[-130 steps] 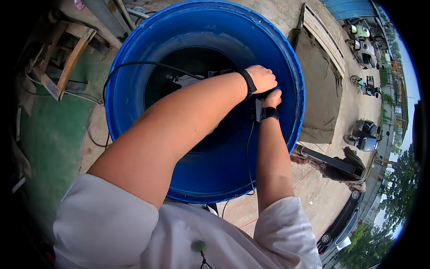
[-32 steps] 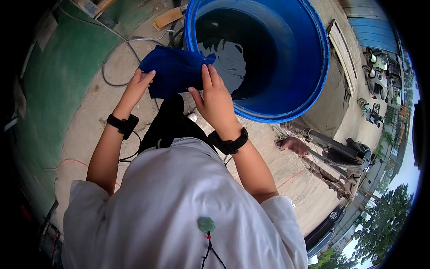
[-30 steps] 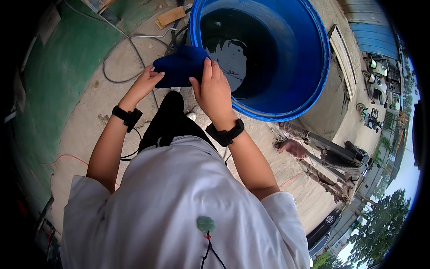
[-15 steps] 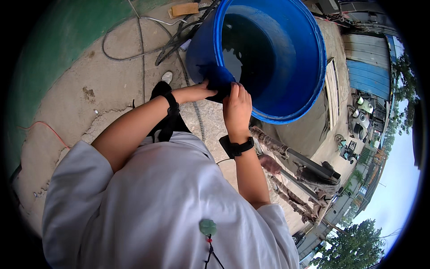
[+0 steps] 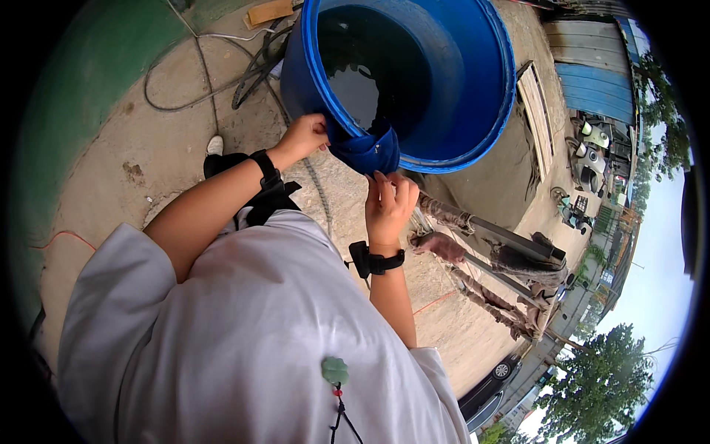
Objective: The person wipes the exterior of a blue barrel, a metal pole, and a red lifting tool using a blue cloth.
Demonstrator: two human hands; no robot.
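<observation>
A dark blue cloth [image 5: 367,153] is draped over the near rim of a large blue barrel [image 5: 482,152], partly inside and partly outside it. My left hand [image 5: 302,139] is closed in a pinch at the cloth's left edge, against the barrel's outer wall. Thumb and fingers of my right hand [image 5: 390,201] pinch the cloth's lower right corner, just below the rim. Dark water [image 5: 356,92] with a bright reflection lies inside the barrel. Each wrist wears a black strap.
Dark hoses [image 5: 255,74] and a wooden block [image 5: 269,11] lie on the concrete left of the barrel. To the right stands a metal frame [image 5: 510,240] wrapped in cloth. Planks [image 5: 538,118] lie behind it, with parked scooters [image 5: 592,159] farther off.
The cloth, bunched between both hands before, is now spread over the rim. My hands have moved apart, the right one lower. The whole view has shifted, placing the barrel farther left and higher.
</observation>
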